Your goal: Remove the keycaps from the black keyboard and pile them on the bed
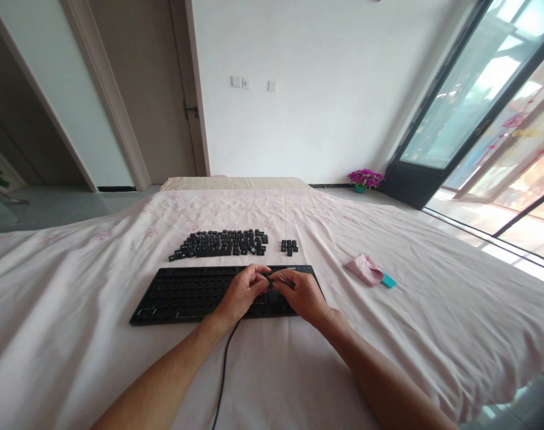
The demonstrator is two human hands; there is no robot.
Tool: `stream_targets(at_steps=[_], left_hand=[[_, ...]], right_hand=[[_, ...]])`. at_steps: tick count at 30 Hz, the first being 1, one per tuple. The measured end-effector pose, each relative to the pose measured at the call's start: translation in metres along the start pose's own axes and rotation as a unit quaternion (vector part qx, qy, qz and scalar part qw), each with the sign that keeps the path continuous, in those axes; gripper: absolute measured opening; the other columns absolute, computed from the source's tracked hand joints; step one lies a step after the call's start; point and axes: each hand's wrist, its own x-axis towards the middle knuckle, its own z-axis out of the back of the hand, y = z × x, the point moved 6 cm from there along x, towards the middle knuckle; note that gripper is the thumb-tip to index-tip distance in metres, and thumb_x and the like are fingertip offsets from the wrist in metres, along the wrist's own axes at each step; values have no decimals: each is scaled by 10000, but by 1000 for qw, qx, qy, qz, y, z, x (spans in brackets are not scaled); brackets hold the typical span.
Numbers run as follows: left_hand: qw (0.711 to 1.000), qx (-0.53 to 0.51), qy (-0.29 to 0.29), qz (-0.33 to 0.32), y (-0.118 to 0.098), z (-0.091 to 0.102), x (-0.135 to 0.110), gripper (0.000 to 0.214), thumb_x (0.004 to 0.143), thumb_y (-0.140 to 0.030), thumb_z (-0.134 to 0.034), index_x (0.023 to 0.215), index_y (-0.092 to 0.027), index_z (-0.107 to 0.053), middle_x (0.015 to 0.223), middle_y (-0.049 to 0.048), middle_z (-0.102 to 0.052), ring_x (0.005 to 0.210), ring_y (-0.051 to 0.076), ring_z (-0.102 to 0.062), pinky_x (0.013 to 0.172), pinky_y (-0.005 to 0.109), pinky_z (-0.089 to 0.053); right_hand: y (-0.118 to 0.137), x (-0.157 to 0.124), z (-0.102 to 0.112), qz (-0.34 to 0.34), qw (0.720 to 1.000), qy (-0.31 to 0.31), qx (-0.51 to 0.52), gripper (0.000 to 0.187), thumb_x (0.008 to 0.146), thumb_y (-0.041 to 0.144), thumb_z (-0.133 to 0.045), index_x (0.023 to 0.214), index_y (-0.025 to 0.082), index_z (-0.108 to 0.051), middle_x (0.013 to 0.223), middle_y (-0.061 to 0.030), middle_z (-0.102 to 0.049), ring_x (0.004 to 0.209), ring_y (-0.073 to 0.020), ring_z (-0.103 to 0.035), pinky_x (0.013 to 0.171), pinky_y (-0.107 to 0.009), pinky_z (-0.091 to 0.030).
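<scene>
A black keyboard (182,294) with its keycaps off lies on the pink sheet in front of me. My left hand (242,292) and my right hand (302,292) meet over its right half, fingers pinched together. The right hand holds a thin metal tool (284,279); the left pinches a small dark keycap (268,278) at the tool's tip. Behind the keyboard several loose black keycaps (222,243) lie in rows, with a smaller cluster of keycaps (289,246) to their right. The keyboard's black cable (222,376) runs toward me between my forearms.
A folded pink cloth (365,268) with a teal object (389,280) beside it lies to the right on the sheet-covered surface (74,334). A pot of purple flowers (365,178) stands on the floor by the glass door (469,101). A doorway is at the back left.
</scene>
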Motion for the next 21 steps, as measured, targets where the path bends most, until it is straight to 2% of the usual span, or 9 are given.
stream_targets(at_steps=[5, 13, 18, 21], left_hand=[[1000, 14, 2, -4, 0, -1, 0, 380, 820, -406, -605, 1087, -140, -552, 744, -1, -597, 707, 128, -566, 683, 238, -434], [999, 55, 2, 1, -3, -5, -1, 324, 811, -343, -603, 1076, -157, -575, 808, 22, -639, 761, 153, -590, 711, 253, -435], [994, 106, -12, -13, -6, -4, -4, 283, 826, -311, -567, 1084, -196, -596, 882, 27, -670, 829, 169, -615, 769, 276, -459], [988, 149, -12, -28, -6, -5, -5, 236, 815, -280, -575, 1035, -210, -628, 885, 22, -683, 832, 166, -626, 784, 271, -465]], right_hand=[[1, 1, 2, -21, 999, 7, -44, 117, 790, 278, -624, 866, 231, -699, 739, 10, -689, 673, -158, -618, 608, -224, -421], [1, 0, 4, -18, 992, 40, -114, 75, 770, 277, -625, 767, 224, -678, 684, 12, -674, 628, -147, -592, 564, -220, -349], [-23, 21, 27, -53, 992, 3, -114, 134, 756, 290, -637, 866, 244, -699, 773, 1, -702, 688, -165, -618, 609, -239, -389], [-48, 42, 41, -100, 986, -21, -133, 135, 746, 296, -644, 849, 244, -716, 805, -5, -711, 722, -181, -631, 642, -259, -411]])
